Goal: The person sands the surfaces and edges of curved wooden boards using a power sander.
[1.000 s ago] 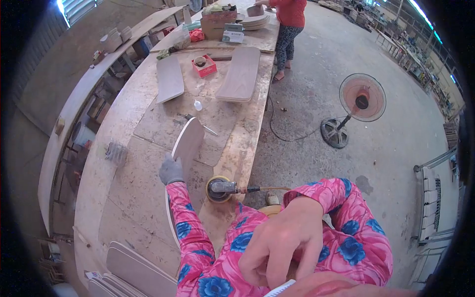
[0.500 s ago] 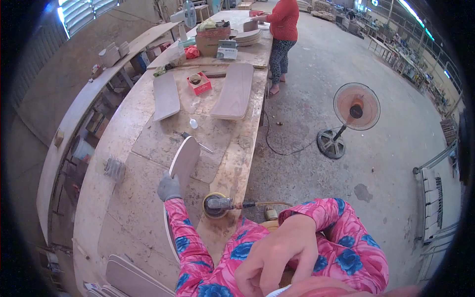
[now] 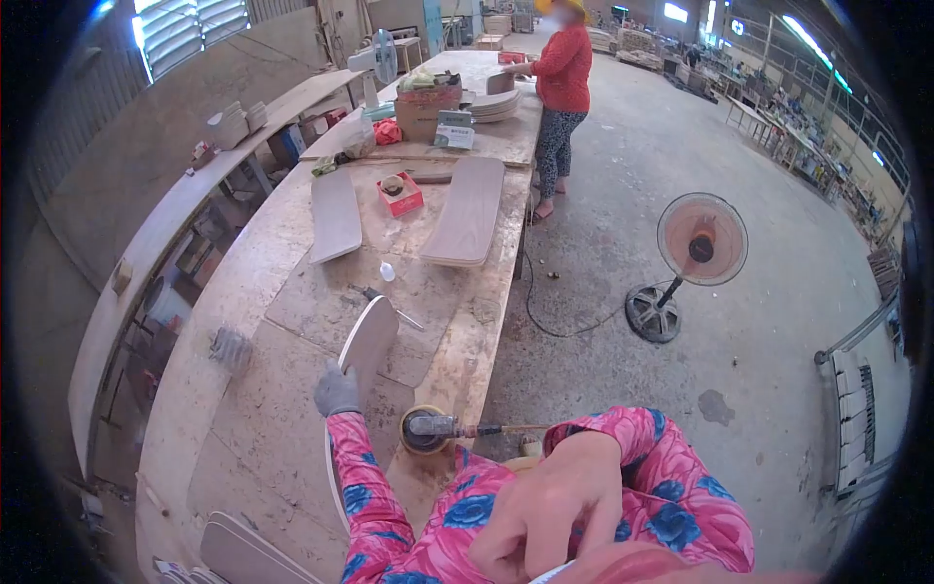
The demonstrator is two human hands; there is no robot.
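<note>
My left hand [image 3: 337,389], in a grey glove, grips the edge of a long curved wooden board [image 3: 369,336] that stands on its edge on the workbench [image 3: 253,409]. My right hand [image 3: 555,496] is bare and raised close to the camera, fingers curled; what they hold, if anything, is hidden. A round sander [image 3: 425,428] with a hose rests at the bench's near right edge, between the board and my body. Beyond the board's far end lie a metal tool [image 3: 409,319] and a small white bottle [image 3: 387,272].
Farther up are two flat boards [image 3: 336,216] [image 3: 469,212], a red box [image 3: 400,194] and a cardboard box [image 3: 420,117]. A person in red [image 3: 564,83] stands at the bench's far right side. A fan [image 3: 700,243] is on the floor. More boards [image 3: 248,553] lie lower left.
The camera view has tilted upward, showing more of the far room and of the person in red. My left hand stays on the board, and my right hand remains curled near the camera.
</note>
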